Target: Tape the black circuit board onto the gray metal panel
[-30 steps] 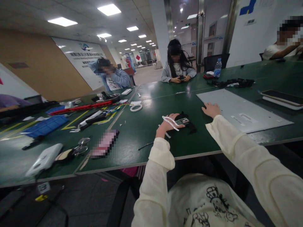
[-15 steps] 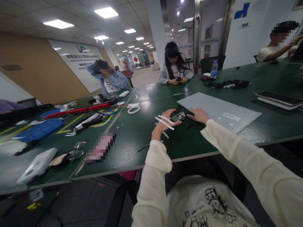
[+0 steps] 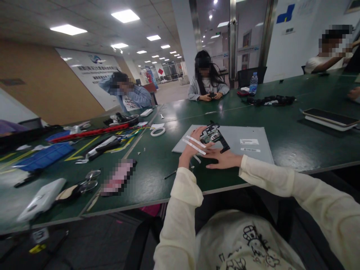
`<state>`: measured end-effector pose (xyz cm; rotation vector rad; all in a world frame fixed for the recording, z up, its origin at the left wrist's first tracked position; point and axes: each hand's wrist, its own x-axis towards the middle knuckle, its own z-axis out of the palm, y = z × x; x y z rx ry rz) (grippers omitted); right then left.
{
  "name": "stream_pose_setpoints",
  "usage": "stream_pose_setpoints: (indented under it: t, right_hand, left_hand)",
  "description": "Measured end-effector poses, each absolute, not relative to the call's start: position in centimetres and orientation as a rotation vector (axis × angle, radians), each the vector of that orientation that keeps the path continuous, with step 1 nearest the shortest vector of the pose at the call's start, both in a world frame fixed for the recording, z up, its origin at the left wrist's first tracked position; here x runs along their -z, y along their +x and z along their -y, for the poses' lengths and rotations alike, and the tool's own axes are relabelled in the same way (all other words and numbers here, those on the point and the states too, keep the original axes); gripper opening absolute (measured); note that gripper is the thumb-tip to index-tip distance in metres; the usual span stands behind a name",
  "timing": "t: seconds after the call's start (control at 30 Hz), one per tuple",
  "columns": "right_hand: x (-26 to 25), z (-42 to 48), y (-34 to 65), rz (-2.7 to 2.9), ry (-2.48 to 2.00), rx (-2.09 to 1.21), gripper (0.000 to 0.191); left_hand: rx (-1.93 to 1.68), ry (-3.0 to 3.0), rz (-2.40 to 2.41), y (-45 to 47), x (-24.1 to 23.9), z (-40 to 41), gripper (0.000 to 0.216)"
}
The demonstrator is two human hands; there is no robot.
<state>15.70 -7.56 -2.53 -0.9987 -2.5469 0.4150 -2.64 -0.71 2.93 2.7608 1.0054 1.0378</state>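
Observation:
A green circuit board in a black plastic frame [image 3: 211,135] is gripped by my left hand [image 3: 194,144], raised and tilted above a flat grey panel [image 3: 242,131]. White tape strips [image 3: 196,144] lie across the back of that hand. My right hand [image 3: 223,159] rests palm down at the panel's front edge, below the board, its fingers stretched out and the thumb apart. The board's black frame and my left hand partly hide the fingertips. Two white labels [image 3: 249,141] show on the panel's right part.
To the left lie a pink phone-like object [image 3: 119,177], eyeglasses [image 3: 91,180], a white device [image 3: 42,198], a blue bin [image 3: 45,155] and a tape roll [image 3: 158,131]. A phone [image 3: 332,117] lies on the right. A person [image 3: 208,80] sits opposite, near a water bottle [image 3: 253,83].
The grey panel has slid left and turned, coming under the board and my left hand. My right hand has moved left and nearer to me. The board, still in my left hand, has tilted.

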Motion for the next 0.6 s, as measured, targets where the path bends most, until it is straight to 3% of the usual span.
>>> stream_pose_setpoints:
  t: [0.17, 0.47, 0.6]
  right_hand:
    - [1.1, 10.1, 15.0, 2.649, -0.704, -0.366, 0.058]
    - [1.1, 10.7, 14.1, 2.502, -0.275, 0.227, 0.027]
    - [0.0, 9.3, 17.3, 2.210, -0.534, 0.232, 0.031]
  left_hand:
    - [-0.872, 2.760, -1.190, -2.8, -2.7, 0.9, 0.075]
    - [-0.790, 2.721, -1.281, -3.5, -2.4, 0.7, 0.073]
    - [-0.787, 2.736, -1.214, -3.9, -1.8, 0.6, 0.073]
